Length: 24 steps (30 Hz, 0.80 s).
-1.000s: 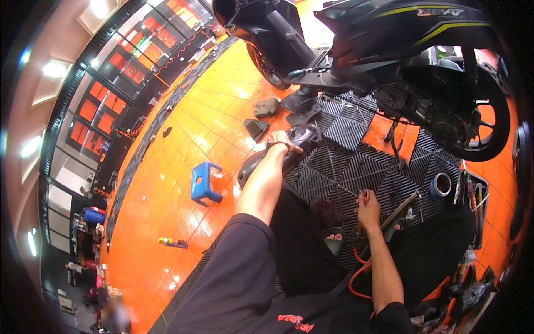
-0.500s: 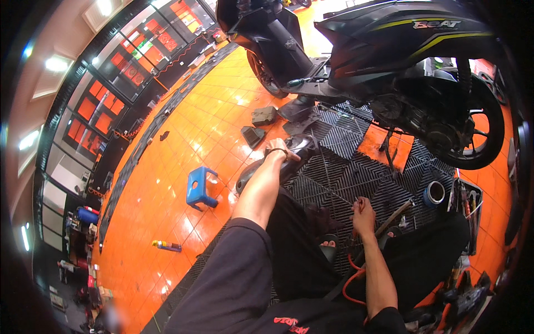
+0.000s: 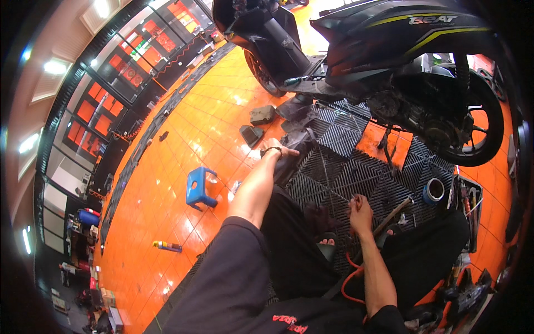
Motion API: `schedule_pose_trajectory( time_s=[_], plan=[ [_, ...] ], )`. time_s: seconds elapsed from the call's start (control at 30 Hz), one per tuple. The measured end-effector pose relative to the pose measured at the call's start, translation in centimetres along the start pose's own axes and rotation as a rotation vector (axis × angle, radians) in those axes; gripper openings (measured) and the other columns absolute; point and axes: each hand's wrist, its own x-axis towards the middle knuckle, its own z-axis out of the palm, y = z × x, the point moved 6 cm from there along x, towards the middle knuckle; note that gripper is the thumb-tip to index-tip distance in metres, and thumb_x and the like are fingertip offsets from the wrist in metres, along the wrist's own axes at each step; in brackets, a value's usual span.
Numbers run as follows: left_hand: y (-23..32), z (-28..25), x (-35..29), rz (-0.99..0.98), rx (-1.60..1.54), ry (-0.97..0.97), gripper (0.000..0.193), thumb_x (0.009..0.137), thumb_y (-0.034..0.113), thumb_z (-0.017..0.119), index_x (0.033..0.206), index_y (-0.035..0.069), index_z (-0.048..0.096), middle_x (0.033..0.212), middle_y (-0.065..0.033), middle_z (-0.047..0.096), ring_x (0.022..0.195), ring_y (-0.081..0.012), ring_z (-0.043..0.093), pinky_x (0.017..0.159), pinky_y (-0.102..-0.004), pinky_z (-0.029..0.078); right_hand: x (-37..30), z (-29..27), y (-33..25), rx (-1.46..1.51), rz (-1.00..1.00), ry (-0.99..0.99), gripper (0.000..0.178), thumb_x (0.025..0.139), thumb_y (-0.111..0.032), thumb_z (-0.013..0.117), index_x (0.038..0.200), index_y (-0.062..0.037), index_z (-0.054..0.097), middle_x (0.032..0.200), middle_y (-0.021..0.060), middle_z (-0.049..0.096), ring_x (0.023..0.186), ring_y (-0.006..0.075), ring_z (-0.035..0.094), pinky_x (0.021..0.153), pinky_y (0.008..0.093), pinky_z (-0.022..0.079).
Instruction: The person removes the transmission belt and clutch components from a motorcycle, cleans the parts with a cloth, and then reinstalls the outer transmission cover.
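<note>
both hands (image 3: 361, 214) seemingly handle parts (image 3: 286, 168) near a white-lettered scooter (image 3: 384, 47).

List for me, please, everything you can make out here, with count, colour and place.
Scooter: 1, black with yellow stripes, upper right
Loose blocks: 2, dark, floor, upper middle
Elongated part: 1, black, below blocks
Stool: 1, blue, floor at left
Canister: 1, yellow and blue, lower left
Ridged mat: 1, black, below scooter
Cylinder: 1, blue, middle right
Rod: 1, light brown, right of centre
Tool tray: 1, dark, far right
Hose: 1, orange, lower middle
Floor: 1, orange, across room
Ceiling lights: several, white, far left
Sandals: 2, dark, lower middle
Left hand: 1, bare, on elongated part
Right hand: 1, bare, above mat, grip unclear
</note>
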Motion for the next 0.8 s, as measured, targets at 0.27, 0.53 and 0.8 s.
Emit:
schedule_pose_trajectory(
  time_s=[0.27,0.53,0.8],
  plan=[
    [-1.2,3.7,3.1,0.011,-0.665,-0.051,0.088,0.08,0.089,0.047,0.088,0.004,0.066,0.077,-0.0066,0.06,0.062,-0.0212,0.055,0.056,-0.0382,0.044,1.7,3.6,-6.4,0.648,0.235,-0.217,0.038,0.104,-0.032,0.058,0.122,0.0017,0.061,0.094,0.0085,0.068,0.076,0.0175,0.068,0.067,0.0324,0.057],
    [2.2,4.4,-1.3,-0.108,-0.939,-0.324,0.058,0.098,0.066,0.048,0.101,0.011,0.066,0.087,-0.0013,0.067,0.069,-0.0138,0.063,0.059,-0.0308,0.051,6.0,1.8,-10.0,0.649,0.17,-0.215,0.043,0.102,-0.04,0.059,0.109,0.0011,0.067,0.081,0.0036,0.065,0.064,0.0108,0.063,0.054,0.0268,0.051],
    [3.5,3.7,-4.0,0.035,-0.868,-0.416,0.055,0.096,0.067,0.052,0.079,0.015,0.061,0.059,0.0048,0.053,0.039,-0.0075,0.042,0.036,-0.0242,0.028,3.9,2.8,-5.4,0.337,0.172,-0.283,0.042,0.1,-0.042,0.063,0.096,-0.0004,0.07,0.064,0.0012,0.059,0.049,0.0065,0.051,0.044,0.0239,0.039]
  ],
)
